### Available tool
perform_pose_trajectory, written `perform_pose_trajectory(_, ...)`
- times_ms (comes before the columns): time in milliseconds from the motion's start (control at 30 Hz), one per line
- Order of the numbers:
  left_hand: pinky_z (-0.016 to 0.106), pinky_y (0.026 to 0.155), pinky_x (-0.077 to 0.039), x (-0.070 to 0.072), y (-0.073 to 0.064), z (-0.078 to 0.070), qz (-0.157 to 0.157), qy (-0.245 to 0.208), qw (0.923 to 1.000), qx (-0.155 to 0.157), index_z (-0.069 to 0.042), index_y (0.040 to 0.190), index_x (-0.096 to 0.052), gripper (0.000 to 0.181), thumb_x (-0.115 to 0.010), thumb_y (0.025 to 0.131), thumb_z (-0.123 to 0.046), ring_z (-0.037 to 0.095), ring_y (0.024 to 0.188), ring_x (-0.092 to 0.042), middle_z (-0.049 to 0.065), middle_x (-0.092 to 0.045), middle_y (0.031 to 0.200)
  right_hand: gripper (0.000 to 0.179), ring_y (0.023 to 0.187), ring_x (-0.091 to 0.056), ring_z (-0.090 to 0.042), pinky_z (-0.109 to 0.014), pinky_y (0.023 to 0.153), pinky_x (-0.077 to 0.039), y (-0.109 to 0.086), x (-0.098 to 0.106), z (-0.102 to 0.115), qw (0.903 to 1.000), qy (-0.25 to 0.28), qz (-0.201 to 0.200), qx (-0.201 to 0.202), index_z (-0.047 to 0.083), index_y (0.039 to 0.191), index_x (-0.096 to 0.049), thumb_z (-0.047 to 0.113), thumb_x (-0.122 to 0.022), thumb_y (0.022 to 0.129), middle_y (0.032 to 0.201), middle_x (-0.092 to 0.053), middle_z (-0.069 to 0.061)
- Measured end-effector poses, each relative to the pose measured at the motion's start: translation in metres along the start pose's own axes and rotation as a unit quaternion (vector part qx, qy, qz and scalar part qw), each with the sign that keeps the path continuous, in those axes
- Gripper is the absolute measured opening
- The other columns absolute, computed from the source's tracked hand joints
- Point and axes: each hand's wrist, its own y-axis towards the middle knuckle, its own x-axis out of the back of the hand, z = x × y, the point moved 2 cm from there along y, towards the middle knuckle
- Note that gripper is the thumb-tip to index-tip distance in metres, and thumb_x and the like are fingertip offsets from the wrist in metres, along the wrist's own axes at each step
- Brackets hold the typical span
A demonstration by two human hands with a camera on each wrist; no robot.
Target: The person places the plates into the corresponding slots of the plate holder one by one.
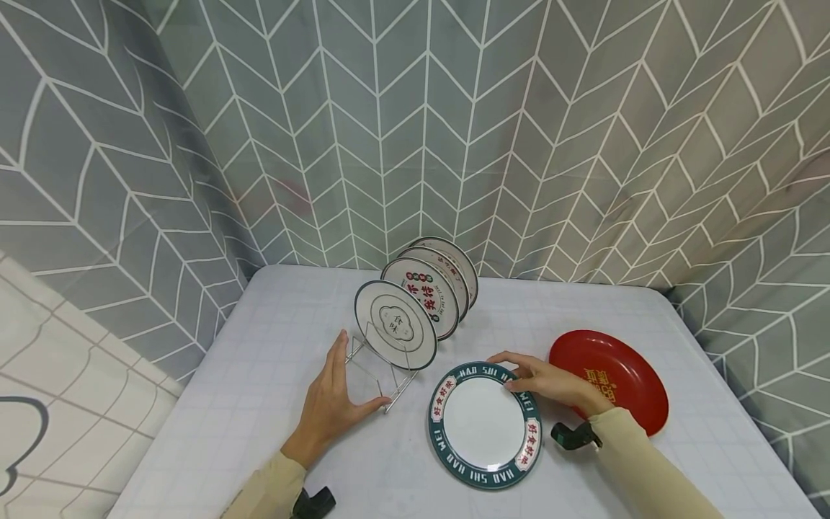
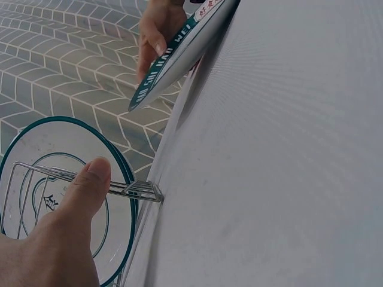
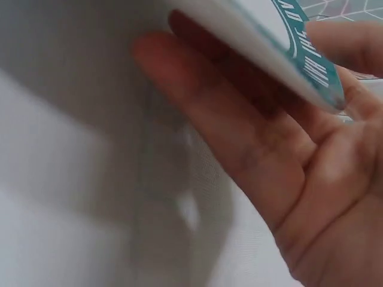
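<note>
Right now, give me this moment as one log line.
left hand: at wire rack; right hand: grips green-rimmed plate; four plates: in rack; red tray: on table

We see a red dish [image 1: 632, 378] at four o'clock on the table [image 1: 512, 324], a chevron curtain [image 1: 447, 130] at twelve, pale grid-patterned surface [image 1: 78, 404] at eight.

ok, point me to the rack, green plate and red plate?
rack [image 2: 142, 190]: left wrist view, wires at its near end
green plate [image 1: 483, 425]: head view, white centre
red plate [image 1: 624, 376]: head view, bare red right of the gold lettering
</note>
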Motion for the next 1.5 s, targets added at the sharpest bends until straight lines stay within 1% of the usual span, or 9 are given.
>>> perform_pose_trajectory(100,0.039,0.084,-0.058,0.0,0.0,0.0,0.001,-0.001,1.0,0.001,0.01,0.149,-0.029,0.132,-0.08,0.057,-0.071,0.037,0.128,-0.053,0.025,-0.04,0.15,0.053,0.088,-0.067,-0.028,-0.031,0.078,-0.055,-0.004,0.004,0.001,0.9997,0.016,0.018,-0.006,0.017,0.146,-0.044,0.02,-0.061,0.096,0.113,-0.066,-0.017)
perform_pose_trajectory(200,0.039,0.085,-0.058,0.0,0.0,0.0,0.003,-0.001,1.0,0.004,0.01,0.149,-0.029,0.132,-0.079,0.059,-0.072,0.037,0.128,-0.053,0.025,-0.04,0.15,0.053,0.09,-0.064,-0.029,-0.032,0.073,-0.055,-0.01,0.015,0.009,0.9998,0.011,0.014,0.003,0.017,0.146,-0.045,0.022,-0.062,0.095,0.117,-0.063,-0.02)
perform_pose_trajectory(400,0.039,0.084,-0.058,0.0,-0.001,0.0,0.001,-0.004,1.0,0.003,0.009,0.149,-0.028,0.132,-0.079,0.059,-0.072,0.037,0.128,-0.053,0.025,-0.04,0.15,0.052,0.095,-0.066,-0.03,-0.04,0.079,-0.061,-0.021,0.046,0.033,0.9981,0.016,-0.013,0.058,0.014,0.148,-0.042,0.018,-0.058,0.098,0.127,-0.055,-0.027)
perform_pose_trajectory(567,0.04,0.084,-0.058,0.001,-0.002,0.001,-0.002,-0.007,1.0,0.001,0.01,0.149,-0.028,0.132,-0.08,0.058,-0.071,0.038,0.128,-0.053,0.026,-0.041,0.15,0.051,0.1,-0.066,-0.026,-0.042,0.08,-0.06,-0.025,0.063,0.051,0.9955,-0.019,-0.024,0.089,0.014,0.149,-0.041,0.015,-0.055,0.099,0.133,-0.051,-0.033)
perform_pose_trajectory(900,0.041,0.087,-0.056,0.001,-0.002,0.0,-0.008,-0.008,0.9999,0.001,0.011,0.147,-0.03,0.132,-0.082,0.056,-0.07,0.038,0.128,-0.053,0.026,-0.041,0.149,0.052,0.095,-0.068,-0.023,-0.04,0.077,-0.061,-0.035,0.084,0.082,0.9896,-0.05,-0.088,0.102,0.019,0.148,-0.044,0.016,-0.058,0.098,0.125,-0.059,-0.018)
perform_pose_trajectory(1033,0.041,0.088,-0.056,0.001,-0.002,0.0,-0.008,-0.005,1.0,0.0,0.012,0.147,-0.03,0.133,-0.084,0.054,-0.067,0.038,0.128,-0.052,0.026,-0.041,0.149,0.05,0.097,-0.067,-0.018,-0.037,0.077,-0.06,-0.037,0.091,0.09,0.9861,-0.07,-0.106,0.107,0.023,0.147,-0.045,0.018,-0.058,0.098,0.122,-0.061,-0.004)
perform_pose_trajectory(1167,0.041,0.088,-0.056,0.001,-0.001,0.0,-0.006,-0.003,1.0,0.001,0.011,0.147,-0.03,0.133,-0.085,0.053,-0.066,0.038,0.129,-0.052,0.025,-0.041,0.15,0.049,0.09,-0.068,-0.019,-0.035,0.073,-0.06,-0.041,0.104,0.101,0.9812,-0.078,-0.102,0.145,0.025,0.147,-0.045,0.013,-0.054,0.1,0.116,-0.065,0.006)
perform_pose_trajectory(1300,0.041,0.087,-0.057,0.001,-0.001,0.0,-0.004,-0.002,1.0,0.002,0.011,0.147,-0.03,0.134,-0.086,0.053,-0.065,0.038,0.129,-0.052,0.024,-0.039,0.151,0.05,0.085,-0.069,-0.02,-0.034,0.071,-0.061,-0.044,0.119,0.114,0.9769,-0.063,-0.093,0.182,0.023,0.147,-0.045,0.006,-0.048,0.101,0.113,-0.065,0.005)
perform_pose_trajectory(1500,0.042,0.088,-0.056,0.0,0.0,0.0,0.001,-0.006,1.0,0.004,0.011,0.148,-0.029,0.134,-0.087,0.052,-0.063,0.038,0.13,-0.051,0.024,-0.038,0.152,0.05,0.08,-0.071,-0.021,-0.033,0.073,-0.061,-0.048,0.134,0.132,0.9749,-0.043,-0.107,0.191,0.022,0.149,-0.042,0.006,-0.047,0.102,0.11,-0.066,0.003)
